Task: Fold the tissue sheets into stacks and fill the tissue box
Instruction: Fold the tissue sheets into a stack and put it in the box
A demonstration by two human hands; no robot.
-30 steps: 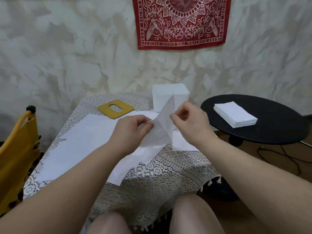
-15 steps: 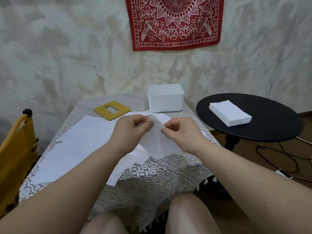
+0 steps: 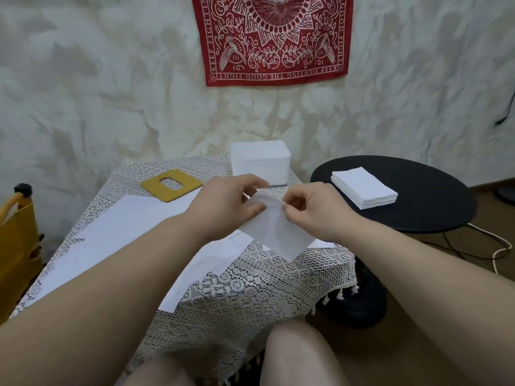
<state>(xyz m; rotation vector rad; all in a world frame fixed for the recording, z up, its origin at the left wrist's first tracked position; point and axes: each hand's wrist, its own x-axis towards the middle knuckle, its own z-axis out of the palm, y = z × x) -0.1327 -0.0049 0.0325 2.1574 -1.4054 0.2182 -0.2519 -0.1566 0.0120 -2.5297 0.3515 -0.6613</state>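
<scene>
Both forearms reach forward over the lace-covered table [image 3: 250, 288], meeting above its middle. The left hand [image 3: 223, 203] and right hand [image 3: 315, 211] each pinch the top edge of one folded tissue sheet [image 3: 274, 231] between thumb and fingertips, other fingers curled; the sheet hangs tilted, its lower corner just over the cloth. More white sheets [image 3: 111, 232] lie flat on the table (spread toward the left). At the far edge stands the white tissue box [image 3: 260, 161], with its yellow lid [image 3: 171, 185] lying beside it. On the black round table [image 3: 418, 201] to the right rests a stack of folded tissues [image 3: 363, 190]. A red wall hanging [image 3: 274, 37] reads "KEEP FIGHTING THE GOOD FIGHT".
</scene>
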